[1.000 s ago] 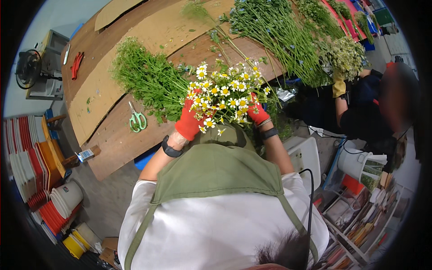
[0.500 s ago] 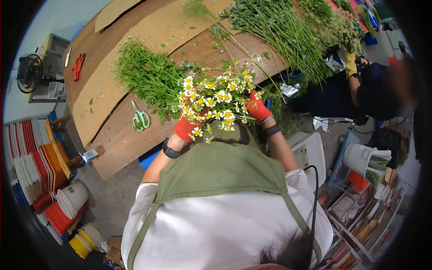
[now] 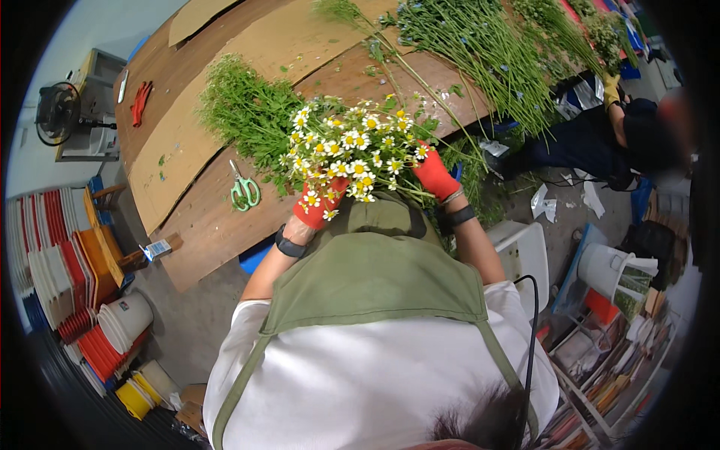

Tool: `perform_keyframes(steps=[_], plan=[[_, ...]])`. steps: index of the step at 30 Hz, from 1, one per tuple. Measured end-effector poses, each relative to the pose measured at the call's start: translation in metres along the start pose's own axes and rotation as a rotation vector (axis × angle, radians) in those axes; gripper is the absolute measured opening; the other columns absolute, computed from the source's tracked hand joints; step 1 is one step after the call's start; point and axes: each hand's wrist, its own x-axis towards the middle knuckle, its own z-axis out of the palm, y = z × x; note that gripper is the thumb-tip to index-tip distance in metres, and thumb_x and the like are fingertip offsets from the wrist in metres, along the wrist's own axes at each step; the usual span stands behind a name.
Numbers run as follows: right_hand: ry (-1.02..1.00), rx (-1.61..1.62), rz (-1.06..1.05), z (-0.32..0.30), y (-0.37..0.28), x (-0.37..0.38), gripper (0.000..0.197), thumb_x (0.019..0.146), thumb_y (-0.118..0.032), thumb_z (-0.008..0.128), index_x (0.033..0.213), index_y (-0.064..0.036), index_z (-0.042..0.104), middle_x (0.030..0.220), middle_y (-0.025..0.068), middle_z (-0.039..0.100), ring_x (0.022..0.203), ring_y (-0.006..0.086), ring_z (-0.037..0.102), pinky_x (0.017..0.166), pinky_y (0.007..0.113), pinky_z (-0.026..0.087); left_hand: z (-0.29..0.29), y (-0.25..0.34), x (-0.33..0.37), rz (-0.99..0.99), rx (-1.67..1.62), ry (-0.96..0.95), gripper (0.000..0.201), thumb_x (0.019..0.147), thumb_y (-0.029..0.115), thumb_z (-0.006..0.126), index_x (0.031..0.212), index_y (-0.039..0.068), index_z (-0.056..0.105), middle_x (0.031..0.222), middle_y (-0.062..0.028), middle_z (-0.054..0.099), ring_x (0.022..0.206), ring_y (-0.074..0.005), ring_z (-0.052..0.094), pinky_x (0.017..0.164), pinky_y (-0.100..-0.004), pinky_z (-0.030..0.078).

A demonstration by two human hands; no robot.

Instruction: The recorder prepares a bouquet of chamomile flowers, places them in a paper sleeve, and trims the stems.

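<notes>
The daisy-like white flowers with yellow centres (image 3: pixel 349 146) are massed between two red-gloved hands, at the near edge of the surface (image 3: pixel 206 253) and just in front of the apron (image 3: pixel 375 285). The left grip (image 3: pixel 321 199) sits at the bunch's lower left, fingers mostly behind blooms; it appears to support the flowers, but how tightly it closes cannot be told. The right grip (image 3: pixel 435 176) is at the right side, fingers bent toward the stems; whether they pinch any is hidden.

The likeliest trouble is slipping: if support is loose, outer stems could slide out and drop past the edge toward the lap. Squeezing too hard could instead bruise petals or snap the thin stems. The leafy green bunch (image 3: pixel 247 101) lies close behind and to the left, so its foliage could snag the blooms and be dragged along. The green-handled scissors (image 3: pixel 245 193) lie near the left wrist; a wide sweep of that arm could knock them.
</notes>
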Motion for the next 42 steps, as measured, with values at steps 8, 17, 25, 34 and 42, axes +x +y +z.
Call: perform_keyframes(steps=[8,17,25,34,42], plan=[[0.043,0.01,0.203,0.005,-0.058,-0.009,0.063,0.096,-0.017,0.069,0.151,0.0017,0.043,0.144,0.0192,0.055,0.127,0.0258,0.058,0.106,0.036,0.046,0.006,0.019,0.029,-0.551,-0.639,0.278,0.033,0.083,0.016,0.076,0.115,0.014,0.071,0.102,-0.0138,0.069,0.094,-0.0355,0.065,0.092,-0.0525,0.05],[0.068,0.373,0.209,0.003,0.028,0.004,0.056,0.097,-0.023,0.066,0.145,-0.0008,0.049,0.12,0.0081,0.066,0.101,0.015,0.06,0.087,0.03,0.05,-0.025,0.038,0.1,-0.316,-0.358,0.356,0.051,0.078,0.02,0.084,0.122,0.006,0.063,0.1,-0.0109,0.067,0.09,-0.0354,0.064,0.081,-0.0449,0.052],[0.131,-0.032,-0.384,0.002,0.069,-0.005,0.047,0.094,-0.009,0.06,0.141,-0.0032,0.054,0.14,0.0202,0.058,0.132,0.0356,0.053,0.112,0.045,0.041,-0.02,0.047,0.122,-0.297,-0.385,0.162,0.063,0.074,0.022,0.086,0.127,0.003,0.058,0.086,-0.0135,0.063,0.084,-0.0359,0.062,0.074,-0.0468,0.051],[0.024,0.247,0.175,0.002,0.012,-0.012,0.051,0.094,-0.01,0.062,0.143,-0.0024,0.052,0.14,0.0191,0.059,0.136,0.0316,0.05,0.115,0.042,0.039,-0.008,0.044,0.117,-0.354,-0.424,0.139,0.043,0.074,0.022,0.083,0.111,0.006,0.068,0.106,-0.0166,0.067,0.097,-0.0392,0.064,0.081,-0.0467,0.053],[0.079,0.185,-0.001,-0.003,0.017,-0.009,0.053,0.089,0.0,0.067,0.141,0.0,0.055,0.136,0.0154,0.064,0.121,0.0247,0.064,0.1,0.035,0.051,-0.037,-0.117,0.11,-0.836,-0.44,0.738,0.03,0.1,0.021,0.062,0.121,0.001,0.067,0.111,-0.0182,0.071,0.095,-0.0324,0.069,0.083,-0.0439,0.055]])
